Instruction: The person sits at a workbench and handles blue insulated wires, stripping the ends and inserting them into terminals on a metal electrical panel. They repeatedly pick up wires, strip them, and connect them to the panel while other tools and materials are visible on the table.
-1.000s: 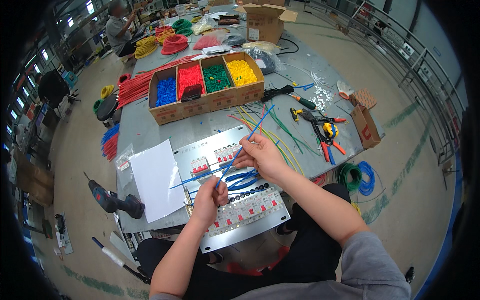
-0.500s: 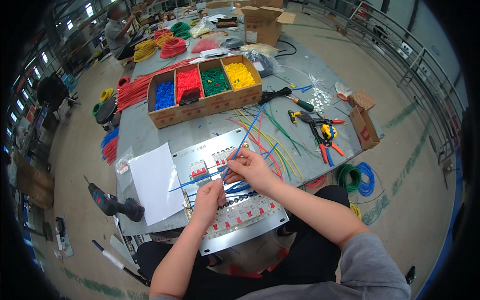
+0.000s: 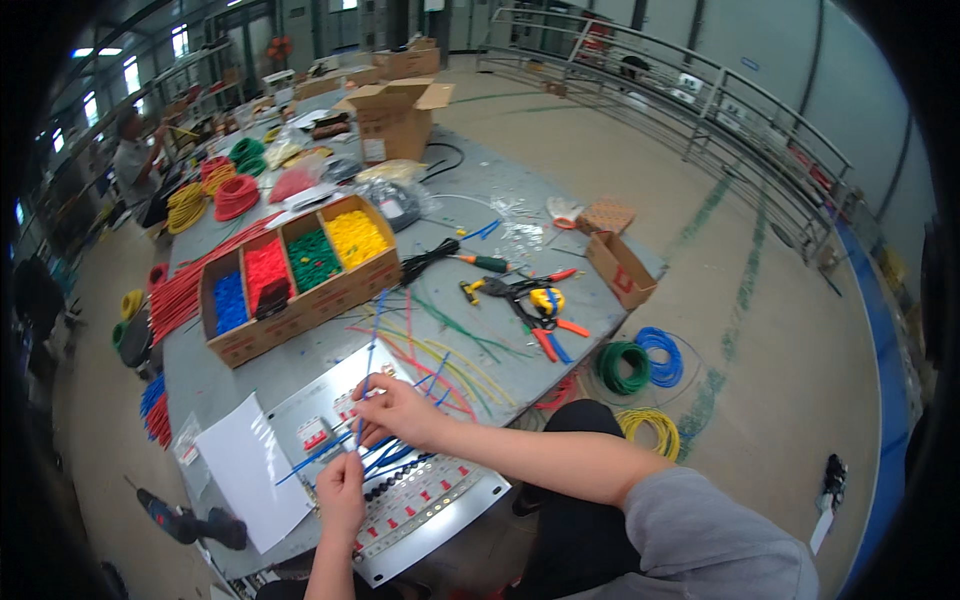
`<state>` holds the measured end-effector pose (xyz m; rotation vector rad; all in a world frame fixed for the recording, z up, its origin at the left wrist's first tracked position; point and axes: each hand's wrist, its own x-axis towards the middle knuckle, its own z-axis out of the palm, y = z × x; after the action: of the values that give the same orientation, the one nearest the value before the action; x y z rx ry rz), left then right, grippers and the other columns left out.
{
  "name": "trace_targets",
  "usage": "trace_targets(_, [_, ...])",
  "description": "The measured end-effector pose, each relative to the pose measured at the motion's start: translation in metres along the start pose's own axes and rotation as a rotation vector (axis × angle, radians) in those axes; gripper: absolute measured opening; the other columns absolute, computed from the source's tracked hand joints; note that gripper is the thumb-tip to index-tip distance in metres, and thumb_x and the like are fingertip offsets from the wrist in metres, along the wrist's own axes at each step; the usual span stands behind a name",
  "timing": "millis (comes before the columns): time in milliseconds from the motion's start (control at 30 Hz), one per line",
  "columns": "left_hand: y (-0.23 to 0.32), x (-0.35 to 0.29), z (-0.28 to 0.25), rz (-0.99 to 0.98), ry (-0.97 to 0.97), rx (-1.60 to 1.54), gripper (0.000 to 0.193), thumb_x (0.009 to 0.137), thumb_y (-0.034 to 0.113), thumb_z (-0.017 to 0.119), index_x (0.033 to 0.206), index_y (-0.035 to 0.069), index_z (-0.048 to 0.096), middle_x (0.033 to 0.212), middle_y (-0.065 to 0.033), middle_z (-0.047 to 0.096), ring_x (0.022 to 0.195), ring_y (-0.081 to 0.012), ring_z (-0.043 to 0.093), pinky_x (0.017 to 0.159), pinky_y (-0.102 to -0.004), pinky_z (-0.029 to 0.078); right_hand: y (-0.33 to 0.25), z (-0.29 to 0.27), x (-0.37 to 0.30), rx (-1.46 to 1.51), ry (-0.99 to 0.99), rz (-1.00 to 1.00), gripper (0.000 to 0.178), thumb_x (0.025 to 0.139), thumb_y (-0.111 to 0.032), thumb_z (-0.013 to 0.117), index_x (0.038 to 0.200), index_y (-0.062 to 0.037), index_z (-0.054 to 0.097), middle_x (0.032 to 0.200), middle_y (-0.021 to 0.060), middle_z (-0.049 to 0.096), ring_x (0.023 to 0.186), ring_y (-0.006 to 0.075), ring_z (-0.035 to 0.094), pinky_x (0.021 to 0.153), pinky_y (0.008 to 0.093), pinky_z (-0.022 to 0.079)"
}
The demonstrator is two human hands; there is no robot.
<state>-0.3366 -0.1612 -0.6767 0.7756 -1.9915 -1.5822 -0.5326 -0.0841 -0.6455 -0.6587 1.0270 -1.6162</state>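
Note:
A thin blue wire [image 3: 372,338] rises at a slant between my hands above a metal mounting plate [image 3: 487,497]. My right hand [image 3: 402,412] pinches it, thumb against fingers. Closed round its lower end is my left hand [image 3: 341,492], lower and to the left; its fingertips are partly hidden. On the plate, a circuit breaker [image 3: 313,433] with red switches sits left of the hands. A row of breakers [image 3: 420,505] runs along the near side. More blue wires [image 3: 395,455] lie across the plate under my hands, partly covered by them.
A divided cardboard box [image 3: 310,322] holds blue, red, green and yellow sleeves. White paper [image 3: 250,480] lies left of the plate, a cordless drill [image 3: 180,515] beyond it. Pliers [image 3: 540,325], a screwdriver [image 3: 485,263] and loose coloured wires [image 3: 450,360] lie right. Wire coils [image 3: 622,367] rest on the floor.
The view has swung to the right, so the table and plate appear further left and lower. Both hands keep their hold on the blue wire, with little change in their pose.

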Motion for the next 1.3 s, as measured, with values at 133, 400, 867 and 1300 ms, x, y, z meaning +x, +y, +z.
trace_targets(133, [0.007,-0.002,0.002,-0.011,-0.012,-0.067,0.039,0.107,0.021,0.055,0.073,0.003,0.052,0.065,0.0046,0.045,0.063,-0.0056,0.037,0.056,-0.0266,0.029,-0.005,0.005,-0.005,-0.004,-0.003,0.007,0.015,0.105,-0.015,0.059,0.117,-0.0067,0.054,0.088,0.0096,0.071,0.073,0.0168,0.073,0.067,0.0298,0.063])
trace_targets(400, [0.000,-0.012,-0.004,0.003,-0.078,-0.144,0.044,0.109,0.029,0.050,0.072,0.006,0.054,0.065,0.0027,0.049,0.058,-0.0062,0.039,0.054,-0.0258,0.030,-0.009,0.013,-0.012,-0.039,-0.060,0.011,0.015,0.106,-0.017,0.059,0.115,-0.0056,0.055,0.087,0.0088,0.072,0.071,0.0138,0.071,0.066,0.0273,0.062])
trace_targets(867, [0.014,-0.007,-0.016,-0.057,0.096,-0.310,0.021,0.111,0.021,0.048,0.104,0.004,0.058,0.064,0.0031,0.046,0.054,-0.0045,0.041,0.051,-0.0209,0.030,-0.083,0.048,-0.088,-0.786,-0.107,-0.643,0.041,0.108,-0.023,0.042,0.143,-0.0027,0.049,0.131,0.0210,0.059,0.128,0.0372,0.054,0.108,0.0466,0.042])
trace_targets(1300, [0.003,0.035,-0.048,-0.036,0.368,0.469,0.018,0.107,0.016,0.049,0.105,0.000,0.057,0.082,-0.0118,0.057,0.073,-0.0203,0.051,0.071,-0.0346,0.045,-0.055,0.122,-0.148,-0.208,0.331,-1.334,0.052,0.110,-0.046,0.033,0.153,-0.0206,0.047,0.134,0.0079,0.064,0.113,0.0423,0.057,0.086,0.0636,0.049])
